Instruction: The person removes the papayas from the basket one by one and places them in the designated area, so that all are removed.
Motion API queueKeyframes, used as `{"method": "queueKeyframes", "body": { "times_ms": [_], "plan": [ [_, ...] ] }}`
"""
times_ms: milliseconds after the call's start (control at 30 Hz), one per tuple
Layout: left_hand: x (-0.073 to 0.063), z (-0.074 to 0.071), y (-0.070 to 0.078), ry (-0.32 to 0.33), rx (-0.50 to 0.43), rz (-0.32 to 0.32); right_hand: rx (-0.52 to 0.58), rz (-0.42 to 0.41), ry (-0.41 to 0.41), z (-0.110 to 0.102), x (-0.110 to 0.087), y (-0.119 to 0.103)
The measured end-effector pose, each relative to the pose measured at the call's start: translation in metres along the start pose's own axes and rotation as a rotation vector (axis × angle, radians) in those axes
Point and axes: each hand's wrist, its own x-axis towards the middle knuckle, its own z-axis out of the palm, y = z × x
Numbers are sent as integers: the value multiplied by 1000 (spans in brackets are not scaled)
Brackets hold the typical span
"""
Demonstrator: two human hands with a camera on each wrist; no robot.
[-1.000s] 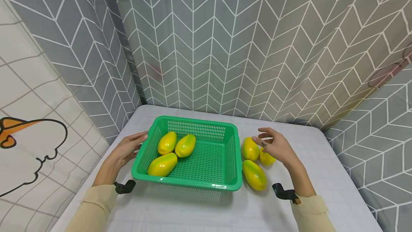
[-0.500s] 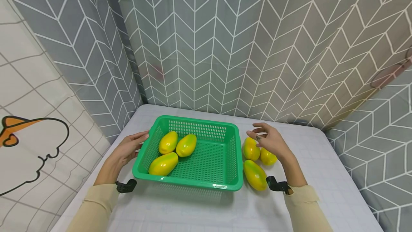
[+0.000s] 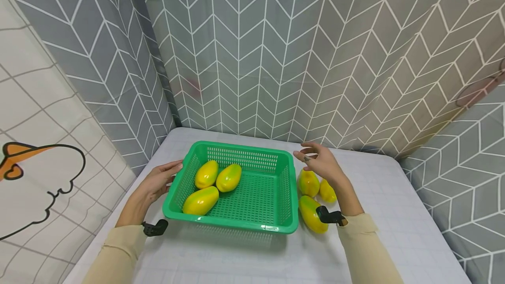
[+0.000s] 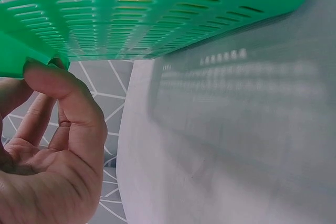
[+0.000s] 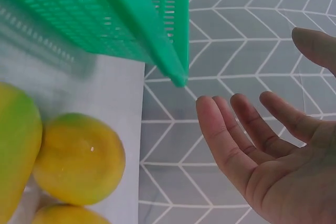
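Grey chevron curtain (image 3: 244, 56), white tabletop (image 3: 398, 218)

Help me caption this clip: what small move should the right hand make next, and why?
I'd probably bring the right hand in to grip the green basket by its right rim: its fingers stand apart from it, while the left hand holds the opposite side.

One green basket (image 3: 236, 225) and one worktop (image 3: 197, 257) between them carry six yellow-green fruits (image 3: 200, 201). Three fruits are inside the basket; the other three, the worktop fruits (image 3: 308, 183), lie beside it. There are two hands, one left hand (image 3: 158, 180) and one right hand (image 3: 319, 162), two beige sleeves (image 3: 118, 253) and two black wrist devices (image 3: 155, 228), one per wrist. The right wrist view shows three fruits, two cut by its edge.
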Motion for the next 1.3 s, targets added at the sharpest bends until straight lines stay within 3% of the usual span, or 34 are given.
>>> {"method": "queueKeyframes", "body": {
  "times_ms": [333,667,1300],
  "plan": [
    [1,2,1,0,-16,-15,33,-47,-15,15,17,-10],
    [3,2,2,-3,-16,-4,106,-43,-63,33,30,-26],
    [4,1,-1,3,-40,-17,130,-55,-113,62,48,-34]
  ]
}}
